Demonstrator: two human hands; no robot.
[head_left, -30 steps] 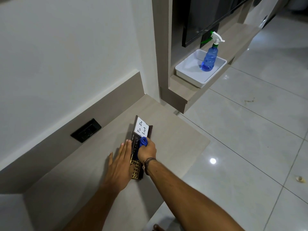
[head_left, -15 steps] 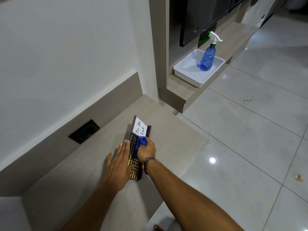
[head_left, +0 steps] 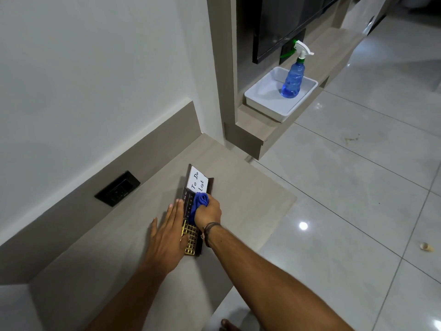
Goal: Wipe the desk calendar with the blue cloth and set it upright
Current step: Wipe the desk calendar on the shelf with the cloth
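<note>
- My left hand (head_left: 170, 231) lies flat and open on the counter (head_left: 250, 201), palm down, fingers spread a little, pressed against the near left edge of the desk calendar (head_left: 191, 219). It grips nothing; it only pins. I judge it should stay that way, bearing down so the calendar does not skid while I rub.
- The desk calendar lies flat on the counter, long side running away from me, its gold grid end nearest and mostly bare just beside my left palm.
- My right hand (head_left: 208, 210) is closed into a fist around the bunched blue cloth (head_left: 200, 201), which sticks out ahead of the knuckles and sits on the dark middle stretch of the calendar.
- To wipe well I would keep the cloth flat against the surface, stroke along the calendar's length with light, even pressure, and cover the gold end too, which looks untouched by the cloth at present.
- Just beyond the cloth, at the calendar's far end, the white "To Do List" card (head_left: 196, 182) seems to stand up a little; I would go gently there so it does not crease or come loose.
- Setting the calendar upright is not yet done.
- Well beyond the calendar, a spray bottle (head_left: 293, 80) stands in a white tray (head_left: 259, 94) on a shelf.
</note>
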